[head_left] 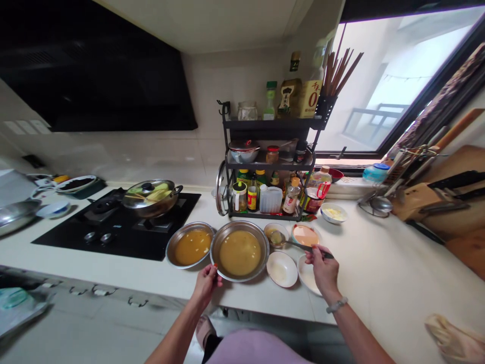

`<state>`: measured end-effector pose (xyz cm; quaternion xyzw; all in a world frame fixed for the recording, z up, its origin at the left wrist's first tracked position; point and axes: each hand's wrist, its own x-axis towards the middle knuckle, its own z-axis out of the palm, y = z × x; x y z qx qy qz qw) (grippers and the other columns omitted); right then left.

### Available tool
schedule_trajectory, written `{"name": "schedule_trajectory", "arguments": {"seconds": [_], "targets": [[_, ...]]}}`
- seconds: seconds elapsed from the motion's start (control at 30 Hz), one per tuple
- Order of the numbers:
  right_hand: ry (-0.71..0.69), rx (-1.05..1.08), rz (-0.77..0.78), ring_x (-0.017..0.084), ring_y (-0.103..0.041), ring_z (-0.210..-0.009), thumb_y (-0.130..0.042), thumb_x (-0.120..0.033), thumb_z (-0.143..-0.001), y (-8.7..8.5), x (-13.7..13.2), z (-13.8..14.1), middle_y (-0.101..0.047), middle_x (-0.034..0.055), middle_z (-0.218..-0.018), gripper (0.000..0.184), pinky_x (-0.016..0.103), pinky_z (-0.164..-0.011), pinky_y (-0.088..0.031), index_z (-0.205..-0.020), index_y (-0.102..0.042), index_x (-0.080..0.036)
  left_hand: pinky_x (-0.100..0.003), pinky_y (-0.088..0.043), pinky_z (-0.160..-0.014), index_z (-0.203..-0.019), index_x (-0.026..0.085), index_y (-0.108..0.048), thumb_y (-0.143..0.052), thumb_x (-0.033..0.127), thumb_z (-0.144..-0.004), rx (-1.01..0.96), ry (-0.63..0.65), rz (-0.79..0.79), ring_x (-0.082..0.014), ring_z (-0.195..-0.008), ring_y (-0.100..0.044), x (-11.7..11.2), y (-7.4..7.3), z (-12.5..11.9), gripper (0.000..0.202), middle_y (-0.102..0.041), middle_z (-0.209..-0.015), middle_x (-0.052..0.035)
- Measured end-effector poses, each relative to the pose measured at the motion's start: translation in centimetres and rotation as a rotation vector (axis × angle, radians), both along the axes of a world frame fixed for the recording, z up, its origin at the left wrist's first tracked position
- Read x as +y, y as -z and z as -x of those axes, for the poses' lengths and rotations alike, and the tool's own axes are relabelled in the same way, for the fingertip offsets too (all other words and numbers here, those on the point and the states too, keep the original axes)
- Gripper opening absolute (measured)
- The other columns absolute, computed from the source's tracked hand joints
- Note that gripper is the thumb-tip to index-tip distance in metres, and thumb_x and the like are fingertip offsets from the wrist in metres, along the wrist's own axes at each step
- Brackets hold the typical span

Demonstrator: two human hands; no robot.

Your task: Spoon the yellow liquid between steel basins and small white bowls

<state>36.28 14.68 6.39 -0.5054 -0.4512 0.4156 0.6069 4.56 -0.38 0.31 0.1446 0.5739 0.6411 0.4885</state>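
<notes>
My left hand [209, 282] is closed at the near left rim of a large metal bowl [265, 258] of cloudy yellow-brown liquid, its fingers pinching the edge. My right hand [323, 268] grips the dark handle of a spoon [301, 246]. The spoon's head rests in a small bowl [287, 232] beyond the big bowl's right side. Left of the big bowl stands a second metal bowl [169, 251] with orange-brown liquid. A white bowl [282, 270] lies between my hands. Another white bowl [306, 275] is partly hidden behind my right hand. A bowl of pinkish contents [306, 235] sits beyond the spoon.
A lidded pan [151, 205] stands on the black cooktop [125, 242] to the left. A black rack [271, 166] of bottles and jars rises behind the bowls. On the right are a bowl of pale pieces [334, 213], a knife block [411, 199] and a beige cloth [450, 331].
</notes>
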Motion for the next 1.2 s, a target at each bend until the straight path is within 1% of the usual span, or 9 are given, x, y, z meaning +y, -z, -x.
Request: {"name": "schedule_trajectory", "arguments": {"seconds": [0.23, 0.37, 0.47, 0.57, 0.7, 0.87, 1.0, 1.1, 1.2], "targets": [[0.037, 0.058, 0.013, 0.014, -0.057, -0.041, -0.07, -0.052, -0.07, 0.4, 0.3, -0.5, -0.064, -0.0004, -0.054, 0.042, 0.026, -0.041, -0.048, -0.086, -0.059, -0.015, -0.018, -0.038, -0.041, -0.063, 0.017, -0.05, -0.08, 0.056, -0.049, -0.009, 0.0, 0.008, -0.0067, -0.037, -0.046, 0.0, -0.4, -0.1, 0.051, -0.054, -0.044, 0.0042], [0.046, 0.065, 0.014, 0.014, -0.057, -0.041, -0.071, -0.052, -0.07, 0.4, 0.5, -0.7, -0.064, 0.0001, -0.053, 0.043, 0.026, -0.041, -0.049, -0.086, -0.059, -0.014, -0.018, -0.039, -0.041, -0.063, 0.017, -0.05, -0.081, 0.055, -0.048, -0.025, -0.012, 0.003, -0.0064, -0.037, -0.046, -0.1, -0.3, -0.1, 0.051, -0.054, -0.043, 0.0043], [0.062, 0.069, 0.018, 0.014, -0.057, -0.041, -0.071, -0.052, -0.068, -0.3, 0.4, -0.7, -0.064, 0.0002, -0.054, 0.043, 0.026, -0.04, -0.049, -0.086, -0.06, -0.014, -0.018, -0.038, -0.04, -0.063, 0.017, -0.05, -0.081, 0.055, -0.048, -0.02, -0.012, -0.001, -0.0064, -0.037, -0.046, 0.0, -0.2, -0.1, 0.051, -0.054, -0.043, 0.0041], [0.073, 0.086, 0.032, 0.013, -0.056, -0.04, -0.073, -0.051, -0.067, -1.4, 0.1, -0.6, -0.063, -0.0001, -0.053, 0.043, 0.025, -0.041, -0.049, -0.084, -0.06, -0.014, -0.018, -0.038, -0.04, -0.063, 0.017, -0.05, -0.08, 0.056, -0.049, -0.01, -0.005, -0.003, -0.0064, -0.037, -0.046, 0.0, -0.1, 0.0, 0.051, -0.055, -0.044, 0.0042], [0.049, 0.08, 0.026, 0.013, -0.055, -0.04, -0.074, -0.051, -0.066, -3.0, -0.4, -0.3, -0.063, -0.0005, -0.052, 0.043, 0.025, -0.041, -0.048, -0.084, -0.06, -0.014, -0.018, -0.037, -0.04, -0.063, 0.017, -0.05, -0.079, 0.057, -0.049, -0.001, -0.003, 0.008, -0.0068, -0.036, -0.046, 0.0, -0.2, -0.1, 0.051, -0.055, -0.043, 0.0042], [-0.05, 0.074, 0.009, 0.013, -0.055, -0.041, -0.072, -0.053, -0.069, -4.0, -1.3, 0.8, -0.063, -0.0003, -0.054, 0.043, 0.025, -0.041, -0.047, -0.085, -0.059, -0.016, -0.018, -0.037, -0.04, -0.063, 0.018, -0.049, -0.079, 0.057, -0.049, -0.004, -0.01, 0.005, -0.0066, -0.036, -0.045, 0.0, -0.2, -0.1, 0.051, -0.054, -0.043, 0.0048], [-0.145, -0.001, -0.019, 0.014, -0.055, -0.04, -0.068, -0.054, -0.073, -4.0, -2.4, 2.2, -0.062, 0.0007, -0.053, 0.041, 0.025, -0.039, -0.047, -0.085, -0.059, -0.016, -0.018, -0.038, -0.041, -0.064, 0.017, -0.05, -0.079, 0.056, -0.049, -0.012, -0.015, 0.009, -0.0063, -0.037, -0.046, 0.0, -0.1, -0.1, 0.051, -0.054, -0.043, 0.0052], [-0.244, -0.111, -0.13, 0.013, -0.055, -0.039, -0.062, -0.05, -0.08, -3.3, -3.4, 3.0, -0.06, -0.0007, -0.054, 0.035, 0.025, -0.04, -0.049, -0.088, -0.061, -0.016, -0.018, -0.038, -0.041, -0.063, 0.018, -0.048, -0.079, 0.056, -0.049, -0.015, -0.015, 0.012, -0.0065, -0.037, -0.046, 0.0, -0.2, -0.1, 0.051, -0.055, -0.043, 0.0049], [-0.392, -0.259, -0.317, 0.013, -0.059, -0.046, -0.054, -0.038, -0.088, -2.4, -4.3, 3.1, -0.065, 0.0029, -0.069, 0.024, 0.025, -0.045, -0.052, -0.094, -0.065, -0.018, -0.018, -0.037, -0.04, -0.063, 0.018, -0.048, -0.079, 0.057, -0.049, -0.017, -0.017, 0.007, -0.0067, -0.036, -0.046, 0.0, -0.3, -0.2, 0.052, -0.055, -0.043, 0.0047]]}}
